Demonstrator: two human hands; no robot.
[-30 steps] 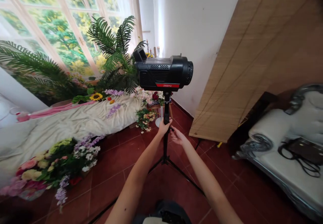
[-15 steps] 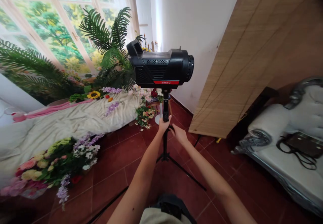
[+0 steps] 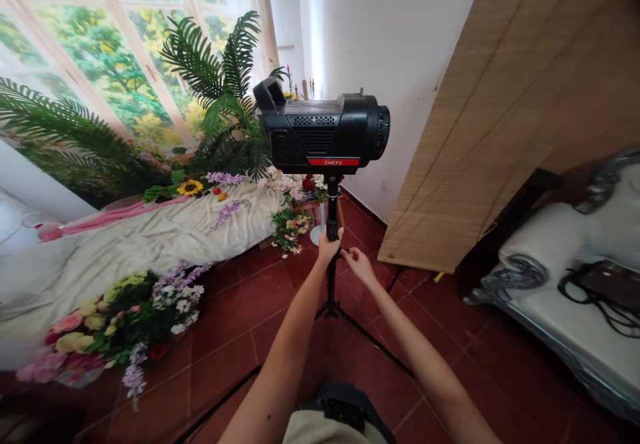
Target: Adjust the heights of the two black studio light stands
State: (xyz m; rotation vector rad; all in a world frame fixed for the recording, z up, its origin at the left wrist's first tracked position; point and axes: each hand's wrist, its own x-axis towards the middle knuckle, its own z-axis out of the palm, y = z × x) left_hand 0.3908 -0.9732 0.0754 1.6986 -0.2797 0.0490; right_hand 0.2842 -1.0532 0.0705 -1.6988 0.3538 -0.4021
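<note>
Head view: black studio light [image 3: 320, 134] sits near the middle, level on top of a dark light stand [image 3: 331, 291], its body running left to right, vented front toward the right. Red label [image 3: 334, 162] low on its side reads ZHEYU. Left hand [image 3: 329, 249] wrapped around the pole below the light, grip closed on it, just under a dark joint. Right hand [image 3: 361, 265] just to the right of the pole, fingers bent and close together at a small dark knob [image 3: 345, 252] on its side; too small to tell whether they pinch it or only touch. Stand's legs spread over red floor tiles [image 3: 225, 324], pole upright between the forearms. To the left, cream cloth [image 3: 165, 231] lies in folds, with a sunflower [image 3: 190, 187] at its far edge and a large flower arrangement [image 3: 110, 324] before it. Palm fronds [image 3: 200, 51] rise behind, against a bright window scene [image 3: 105, 51]. To the right, a tan woven blind [image 3: 450, 131] leans diagonally near the white wall [image 3: 365, 31]; beyond it, a pale tufted sofa [image 3: 537, 237] bears a dark bag [image 3: 610, 287] with a looped strap.
</note>
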